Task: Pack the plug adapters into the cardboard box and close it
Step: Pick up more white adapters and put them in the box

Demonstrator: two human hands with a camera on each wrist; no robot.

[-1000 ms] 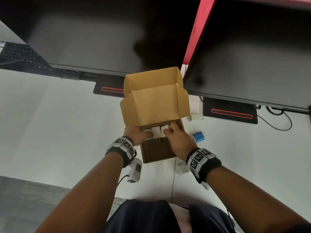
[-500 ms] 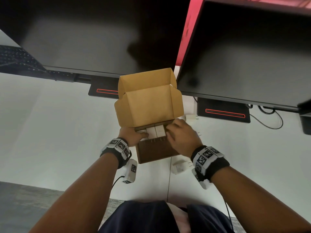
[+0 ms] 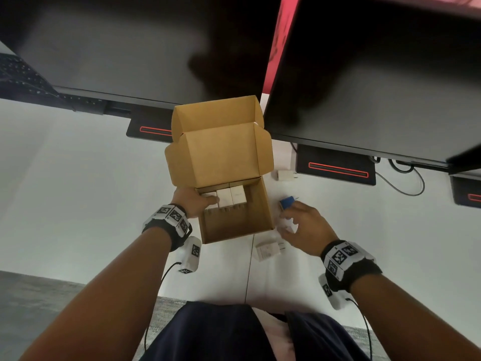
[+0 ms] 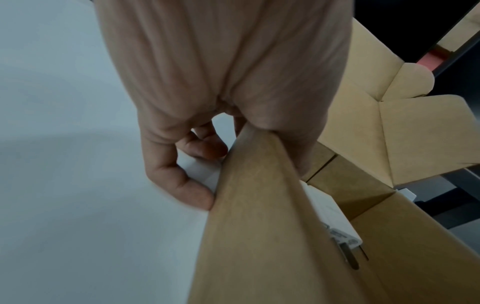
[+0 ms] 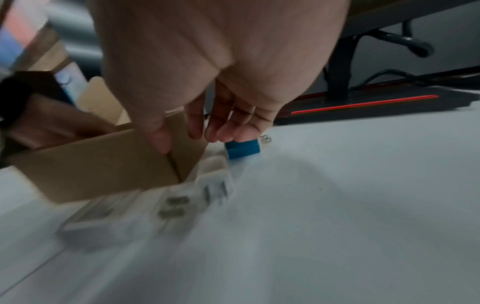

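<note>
The cardboard box stands open on the white table, its lid upright behind it. Several white plug adapters fill its back row. My left hand grips the box's left wall, fingers outside and thumb inside beside a pronged adapter. My right hand hovers right of the box with relaxed fingers, holding nothing. Just beyond its fingertips sits a blue adapter. White adapters lie under it and nearer me.
Another white adapter lies by the right monitor's base. Two dark monitors overhang the back of the table, with a second base left of the box. Cables trail at the right; a keyboard sits far left.
My right hand has come out of the box and moved right, over the loose adapters on the table. My left hand has kept its hold on the box's left wall.
</note>
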